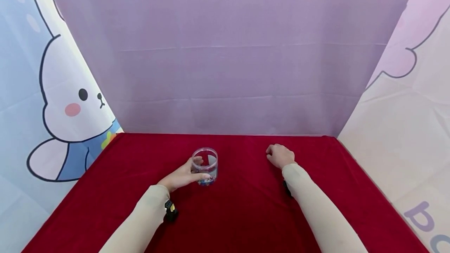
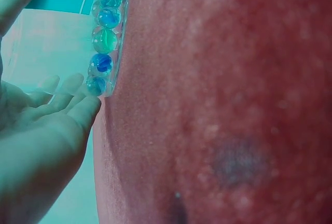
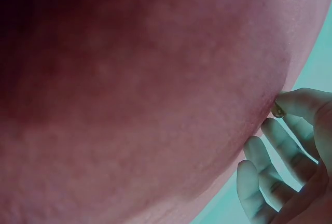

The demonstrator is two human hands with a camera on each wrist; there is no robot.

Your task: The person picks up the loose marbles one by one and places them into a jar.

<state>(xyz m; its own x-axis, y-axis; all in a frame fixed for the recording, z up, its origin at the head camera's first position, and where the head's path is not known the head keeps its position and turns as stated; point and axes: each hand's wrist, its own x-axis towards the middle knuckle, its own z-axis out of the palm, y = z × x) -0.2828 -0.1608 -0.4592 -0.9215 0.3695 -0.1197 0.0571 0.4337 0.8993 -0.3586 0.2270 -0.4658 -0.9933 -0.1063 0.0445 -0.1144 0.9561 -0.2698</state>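
Observation:
A clear plastic jar [image 1: 213, 170] stands upright near the middle of the red cloth, with several glass marbles [image 2: 106, 41] along its bottom. My left hand [image 1: 182, 175] holds the jar from its left side, thumb in front and fingers around the back. The jar's printed label [image 2: 62, 3] shows in the left wrist view. Off to the right, my right hand [image 1: 280, 155] is low at the cloth, apart from the jar. Between its thumb and index finger it pinches a small yellowish glass marble [image 3: 278, 111], mostly covered by the thumb. The other fingers are bent loosely.
Red cloth [image 1: 242, 214] covers the table. A plain purple curtain [image 1: 225, 57] hangs behind its far edge. Printed fabric walls stand on both sides, the left one with a cartoon rabbit [image 1: 70, 85]. A black wrist camera [image 1: 171, 210] sits under the left sleeve.

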